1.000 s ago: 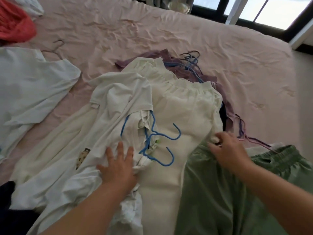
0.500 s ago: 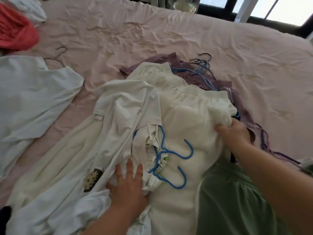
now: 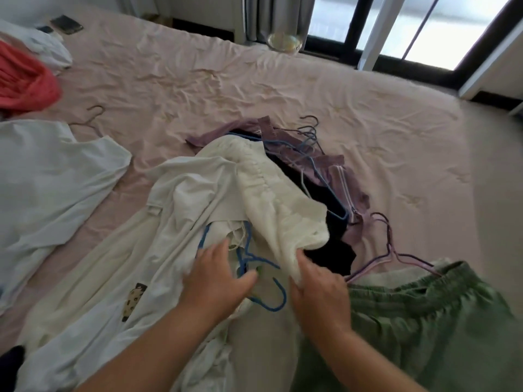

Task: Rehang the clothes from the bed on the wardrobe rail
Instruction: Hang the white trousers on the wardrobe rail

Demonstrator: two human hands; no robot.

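A heap of clothes lies on the pink bed (image 3: 283, 89). My right hand (image 3: 317, 290) grips the waistband corner of the cream trousers (image 3: 271, 193), folded back toward the left over the pile. My left hand (image 3: 215, 275) rests with spread fingers on the white shirt (image 3: 135, 267), its thumb beside the blue hangers (image 3: 263, 278). Where the trousers were lifted, a dark garment (image 3: 331, 244) and a purple one (image 3: 322, 162) show, with more wire hangers (image 3: 310, 131) on top. Green trousers (image 3: 418, 315) lie at the lower right, a pink hanger (image 3: 396, 253) beside them.
A pale blue shirt (image 3: 48, 182) on a hanger lies at the left and a red garment (image 3: 22, 83) at the far left. A phone (image 3: 66, 24) sits near the bed's top left corner. A glass bowl (image 3: 284, 42) stands by the window beyond the bed.
My right hand took the trousers' waistband corner and pulled it back toward me and left, uncovering the dark garment. My left hand slid up to the blue hangers.
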